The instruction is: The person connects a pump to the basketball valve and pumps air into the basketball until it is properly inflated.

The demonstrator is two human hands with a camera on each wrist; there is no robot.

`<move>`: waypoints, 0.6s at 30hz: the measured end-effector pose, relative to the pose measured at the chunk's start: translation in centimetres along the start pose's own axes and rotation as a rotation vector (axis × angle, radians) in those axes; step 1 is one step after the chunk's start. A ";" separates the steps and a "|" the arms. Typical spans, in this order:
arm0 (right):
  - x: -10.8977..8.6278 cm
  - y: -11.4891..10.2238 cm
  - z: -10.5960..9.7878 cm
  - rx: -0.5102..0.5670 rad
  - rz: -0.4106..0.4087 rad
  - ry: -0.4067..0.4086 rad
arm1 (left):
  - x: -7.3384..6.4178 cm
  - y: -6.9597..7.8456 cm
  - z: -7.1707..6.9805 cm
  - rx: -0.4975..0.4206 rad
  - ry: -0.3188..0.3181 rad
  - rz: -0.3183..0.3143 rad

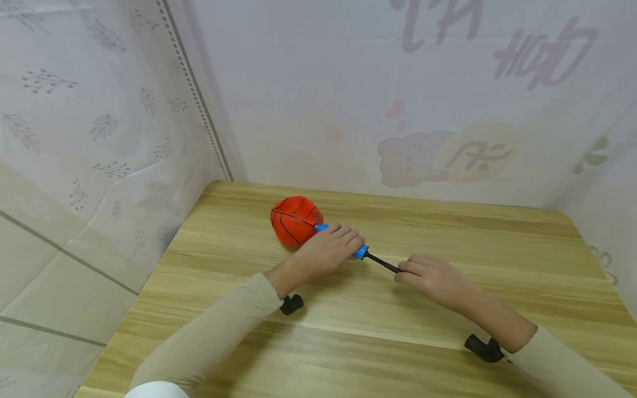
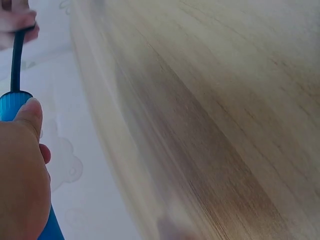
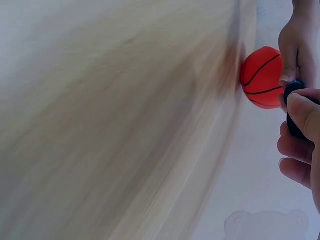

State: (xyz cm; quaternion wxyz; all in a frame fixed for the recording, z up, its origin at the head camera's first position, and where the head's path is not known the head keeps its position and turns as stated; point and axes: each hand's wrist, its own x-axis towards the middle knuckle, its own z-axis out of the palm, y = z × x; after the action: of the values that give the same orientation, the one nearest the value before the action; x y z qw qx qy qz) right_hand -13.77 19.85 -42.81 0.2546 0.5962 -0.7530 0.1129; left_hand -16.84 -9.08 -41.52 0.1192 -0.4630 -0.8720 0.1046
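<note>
A red ball with black basketball lines (image 1: pixel 294 220) rests on the wooden table, its shape dented rather than fully round. The blue barrel of a hand pump (image 1: pixel 360 252) points at the ball, with its front end right at the ball's side. My left hand (image 1: pixel 330 249) grips this barrel, covering its middle. From the barrel's rear a black rod (image 1: pixel 382 261) runs out toward my right hand (image 1: pixel 438 281). In the right wrist view, that hand's thumb and fingers hold the dark pump handle (image 3: pixel 295 112). The rod is drawn well out of the barrel.
The wooden table (image 1: pixel 388 348) has a patterned cloth wall (image 1: pixel 308 110) behind it and another at the left (image 1: pixel 99 138). Black wrist mounts hang below both forearms, one at the left (image 1: pixel 292 304) and one at the right (image 1: pixel 484 348).
</note>
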 end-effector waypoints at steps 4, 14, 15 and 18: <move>-1.4 -0.4 -0.9 -0.016 -0.001 0.004 | -0.1 -0.2 -0.1 -0.001 -0.001 0.003; -2.1 -0.4 -1.5 -0.015 -0.005 0.014 | 0.1 -0.2 0.0 -0.007 -0.012 -0.001; -1.9 -0.3 -1.3 -0.017 -0.005 0.013 | 0.2 -0.2 0.0 -0.007 -0.009 -0.003; -1.1 0.0 -0.9 -0.023 -0.004 0.002 | 0.4 -0.1 0.1 0.006 -0.003 -0.004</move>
State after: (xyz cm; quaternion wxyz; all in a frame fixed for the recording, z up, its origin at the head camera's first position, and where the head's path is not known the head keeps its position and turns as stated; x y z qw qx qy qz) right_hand -13.37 21.20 -42.67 0.2627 0.5947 -0.7526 0.1043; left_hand -17.16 -8.76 -41.50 0.1195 -0.4605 -0.8729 0.1077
